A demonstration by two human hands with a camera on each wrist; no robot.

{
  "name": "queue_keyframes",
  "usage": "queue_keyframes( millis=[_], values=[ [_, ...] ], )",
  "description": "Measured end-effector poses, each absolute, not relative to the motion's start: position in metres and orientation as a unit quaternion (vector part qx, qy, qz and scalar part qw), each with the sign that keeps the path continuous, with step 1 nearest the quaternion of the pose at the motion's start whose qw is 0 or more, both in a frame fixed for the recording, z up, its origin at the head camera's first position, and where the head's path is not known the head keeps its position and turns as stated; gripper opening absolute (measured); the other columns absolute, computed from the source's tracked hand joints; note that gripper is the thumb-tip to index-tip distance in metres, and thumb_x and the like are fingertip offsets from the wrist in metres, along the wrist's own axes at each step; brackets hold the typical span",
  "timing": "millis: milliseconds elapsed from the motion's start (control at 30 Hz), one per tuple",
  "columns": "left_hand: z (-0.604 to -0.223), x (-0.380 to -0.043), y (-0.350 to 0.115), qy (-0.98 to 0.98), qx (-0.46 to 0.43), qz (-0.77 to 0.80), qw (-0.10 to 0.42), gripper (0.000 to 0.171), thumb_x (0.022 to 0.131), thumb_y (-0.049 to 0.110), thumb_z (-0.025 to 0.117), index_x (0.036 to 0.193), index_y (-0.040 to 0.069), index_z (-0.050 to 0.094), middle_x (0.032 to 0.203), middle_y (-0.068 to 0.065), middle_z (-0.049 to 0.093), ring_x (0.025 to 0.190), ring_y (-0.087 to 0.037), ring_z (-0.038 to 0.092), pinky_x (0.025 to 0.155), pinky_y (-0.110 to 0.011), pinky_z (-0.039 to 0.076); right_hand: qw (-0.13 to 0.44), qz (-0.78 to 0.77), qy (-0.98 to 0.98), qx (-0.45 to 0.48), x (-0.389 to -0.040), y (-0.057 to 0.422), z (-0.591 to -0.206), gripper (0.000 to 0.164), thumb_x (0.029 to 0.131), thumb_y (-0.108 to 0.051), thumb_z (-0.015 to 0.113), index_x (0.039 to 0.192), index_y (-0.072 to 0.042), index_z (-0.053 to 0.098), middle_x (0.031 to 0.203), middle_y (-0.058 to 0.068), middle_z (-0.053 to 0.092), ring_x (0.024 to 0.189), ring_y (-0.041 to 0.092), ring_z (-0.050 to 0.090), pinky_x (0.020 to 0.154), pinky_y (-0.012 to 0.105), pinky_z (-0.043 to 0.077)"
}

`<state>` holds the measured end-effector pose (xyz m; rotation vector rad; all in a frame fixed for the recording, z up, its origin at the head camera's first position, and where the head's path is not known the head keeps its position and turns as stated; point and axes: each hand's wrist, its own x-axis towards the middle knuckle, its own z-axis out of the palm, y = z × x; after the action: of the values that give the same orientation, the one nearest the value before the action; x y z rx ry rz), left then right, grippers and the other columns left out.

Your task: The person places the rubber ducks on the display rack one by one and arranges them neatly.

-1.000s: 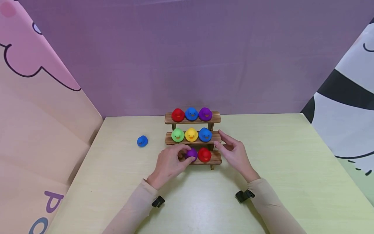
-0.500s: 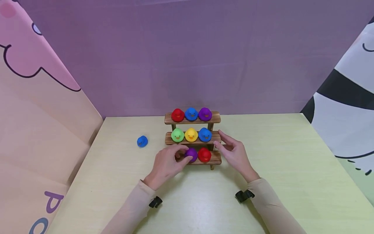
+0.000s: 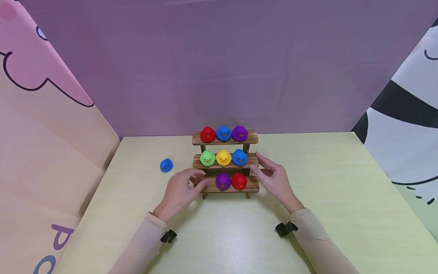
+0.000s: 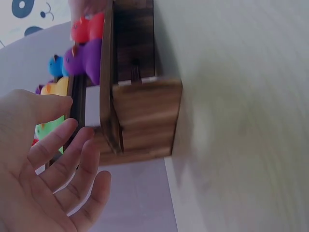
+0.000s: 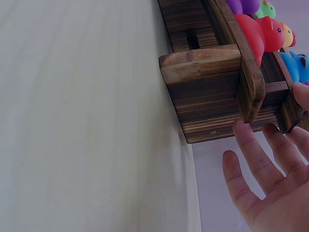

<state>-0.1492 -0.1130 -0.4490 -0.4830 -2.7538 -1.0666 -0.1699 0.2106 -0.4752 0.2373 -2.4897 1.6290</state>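
Note:
A three-tier wooden display stand holds small rubber ducks. On its bottom tier sit a purple duck and a red duck, side by side towards the right. My left hand is at that tier's left end, thumb and fingers apart with nothing between them; the left wrist view shows its spread fingers beside the stand. My right hand pinches the right end of the middle tier, thumb at the front edge and index finger behind. In the right wrist view its other fingers extend below the tier ends.
The middle tier carries a green duck, a yellow duck and a blue duck. Above them are red, blue and purple ducks. Another blue duck lies on the pale table, left of the stand. A purple backdrop rises behind.
My left hand has let go of the purple duck and drawn back left to the end of the bottom tier. The duck stays beside the red one; my right hand has kept its place.

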Motion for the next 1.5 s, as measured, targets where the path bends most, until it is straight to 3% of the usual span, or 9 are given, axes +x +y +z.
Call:
queue_keyframes(
  millis=[233, 567, 1000, 1267, 1500],
  values=[
    [-0.448, -0.155, -0.130, -0.923, -0.132, -0.354, 0.070, 0.024, 0.097, 0.033, 0.078, 0.116, 0.019, 0.080, 0.112, 0.003, 0.080, 0.093, -0.017, 0.071, 0.072, -0.032, 0.055, 0.075, 0.545, -0.832, 0.076, -0.168, 0.210, -0.473, 0.059, 0.103, -0.031, 0.072, 0.157, -0.014, 0.055, 0.153, 0.019, 0.059, 0.117, 0.040, 0.075, 0.088, 0.013, 0.056],
    [-0.454, -0.169, -0.156, -0.919, -0.103, -0.374, 0.071, 0.025, 0.098, 0.032, 0.077, 0.118, 0.017, 0.080, 0.110, 0.003, 0.081, 0.091, -0.019, 0.074, 0.072, -0.034, 0.055, 0.075, 0.541, -0.834, 0.075, -0.169, 0.210, -0.474, 0.058, 0.104, -0.031, 0.072, 0.157, -0.015, 0.055, 0.152, 0.019, 0.060, 0.118, 0.040, 0.075, 0.088, 0.013, 0.057],
    [-0.462, -0.194, -0.199, -0.921, -0.053, -0.376, 0.089, 0.031, 0.099, 0.028, 0.076, 0.125, 0.011, 0.077, 0.107, -0.010, 0.079, 0.086, -0.024, 0.072, 0.065, -0.033, 0.051, 0.070, 0.546, -0.831, 0.081, -0.169, 0.211, -0.474, 0.058, 0.105, -0.031, 0.070, 0.157, -0.015, 0.054, 0.154, 0.018, 0.058, 0.118, 0.040, 0.075, 0.089, 0.013, 0.056],
    [-0.466, -0.206, -0.213, -0.930, -0.031, -0.360, 0.065, 0.035, 0.101, 0.029, 0.074, 0.133, 0.014, 0.073, 0.125, -0.013, 0.073, 0.089, -0.026, 0.069, 0.066, -0.031, 0.049, 0.067, 0.553, -0.828, 0.073, -0.167, 0.214, -0.475, 0.058, 0.104, -0.031, 0.071, 0.157, -0.017, 0.054, 0.153, 0.019, 0.059, 0.115, 0.041, 0.075, 0.088, 0.012, 0.056],
    [-0.467, -0.210, -0.221, -0.936, -0.022, -0.347, 0.057, 0.038, 0.101, 0.030, 0.073, 0.135, 0.013, 0.072, 0.124, -0.016, 0.071, 0.084, -0.026, 0.068, 0.062, -0.031, 0.048, 0.067, 0.552, -0.828, 0.076, -0.169, 0.212, -0.475, 0.057, 0.104, -0.031, 0.071, 0.157, -0.015, 0.055, 0.153, 0.020, 0.059, 0.116, 0.041, 0.075, 0.088, 0.013, 0.057]
  ],
)
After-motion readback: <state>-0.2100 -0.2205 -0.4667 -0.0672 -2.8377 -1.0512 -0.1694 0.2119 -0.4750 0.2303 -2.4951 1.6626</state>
